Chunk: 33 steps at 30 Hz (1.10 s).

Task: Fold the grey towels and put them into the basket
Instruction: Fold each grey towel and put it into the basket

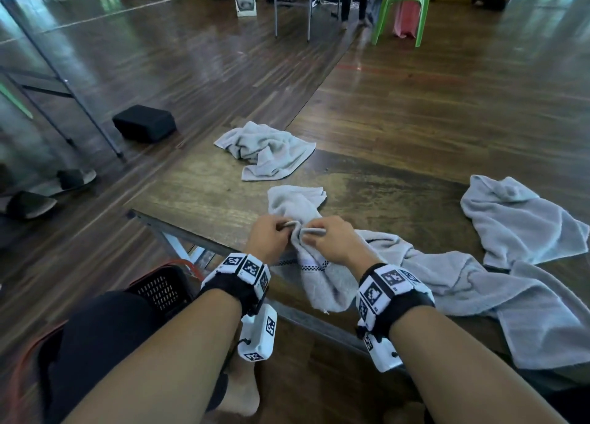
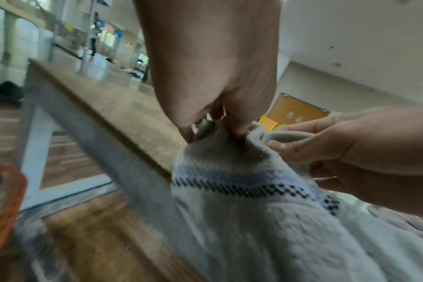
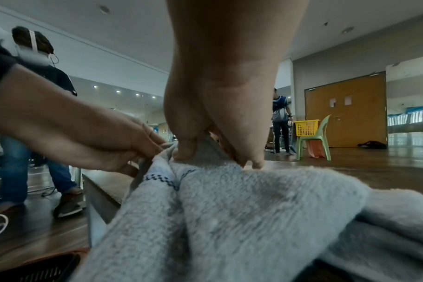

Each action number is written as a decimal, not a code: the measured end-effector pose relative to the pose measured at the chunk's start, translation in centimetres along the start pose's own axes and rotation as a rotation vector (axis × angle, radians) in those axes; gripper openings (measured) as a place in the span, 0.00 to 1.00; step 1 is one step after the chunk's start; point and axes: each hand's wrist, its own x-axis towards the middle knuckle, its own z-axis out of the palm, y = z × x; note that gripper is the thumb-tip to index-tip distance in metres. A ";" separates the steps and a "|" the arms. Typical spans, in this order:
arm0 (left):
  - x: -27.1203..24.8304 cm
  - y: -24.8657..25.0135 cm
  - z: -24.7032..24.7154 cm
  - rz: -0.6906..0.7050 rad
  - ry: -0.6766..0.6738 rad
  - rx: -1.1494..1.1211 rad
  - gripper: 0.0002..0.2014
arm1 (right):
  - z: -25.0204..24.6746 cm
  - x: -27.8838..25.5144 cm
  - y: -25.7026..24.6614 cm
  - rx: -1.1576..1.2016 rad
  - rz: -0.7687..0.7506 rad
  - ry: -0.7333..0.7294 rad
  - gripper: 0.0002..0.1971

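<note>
- Your left hand (image 1: 267, 236) and right hand (image 1: 332, 238) sat close together near the front edge of the surface (image 1: 399, 197), and each grip was pinching the hem of the same grey towel (image 1: 322, 283), thumb against curled fingers.
- That towel lay bunched on the surface under your hands. One end was heaped just beyond your knuckles, and the end with the dark checked stripe draped over the near edge toward your lap.
- It looked soft, light terry with no stiffness at all. It would have sagged and twisted wherever you did not support it, so I judge the two corners of one short edge were the places to take hold.
- The hem band seemed the firmest part, denser than the pile, and it gave your fingers something to pinch without slipping.
- From the left wrist view the cloth was gathered into a ridge between your two pinches, so the edge was not yet pulled straight. Spreading your hands apart would probably have been needed before any fold.
- Other towels waited unfolded: a crumpled towel (image 1: 266, 150) lay farther back on the surface, and a large towel (image 1: 517, 283) sprawled at your right, its near part hanging off the edge.
- The basket (image 1: 159, 288) stood on the floor by your left knee, below the surface, and I could not tell what it held.
</note>
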 end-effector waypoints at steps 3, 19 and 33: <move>0.8 3.0 -1.2 0.082 0.030 -0.024 0.08 | -1.9 -0.7 0.2 0.166 -0.034 0.113 0.09; 4.9 18.5 -6.2 0.516 0.255 0.075 0.09 | -19.3 -10.8 2.6 0.381 -0.008 0.907 0.05; 1.8 11.1 -2.6 0.226 -0.323 0.351 0.20 | -14.8 -14.0 9.7 0.345 0.328 0.629 0.16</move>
